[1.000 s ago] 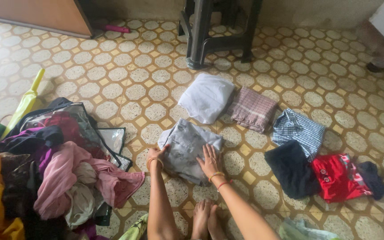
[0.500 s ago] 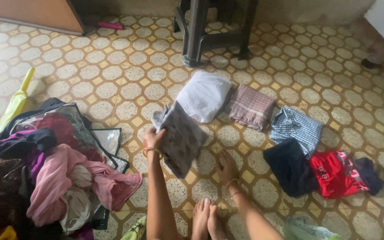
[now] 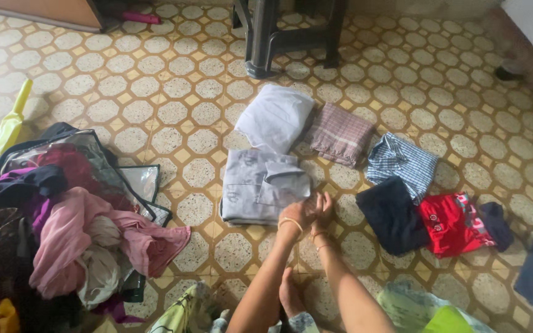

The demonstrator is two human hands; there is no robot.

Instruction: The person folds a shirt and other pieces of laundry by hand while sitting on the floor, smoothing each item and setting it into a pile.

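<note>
A folded grey garment (image 3: 259, 185) lies flat on the tiled floor (image 3: 174, 105) in front of me. My left hand (image 3: 298, 213) rests at its lower right corner and holds nothing. My right hand (image 3: 324, 206) sits right against the left hand, just off the garment's edge, and is also empty. A bangle is on each wrist. Beyond the grey garment lie a folded white garment (image 3: 276, 117) and a folded checked maroon cloth (image 3: 340, 133).
To the right lie a folded blue checked shirt (image 3: 402, 163), a dark garment (image 3: 392, 214) and a red garment (image 3: 448, 223). A heap of unfolded clothes (image 3: 75, 228) on a clear zip bag fills the left. A dark plastic stool (image 3: 279, 37) stands at the back.
The grey garment was lifted by my left hand, flipped and laid flat again nearer the white one. Both hands have come together at its lower right corner.
</note>
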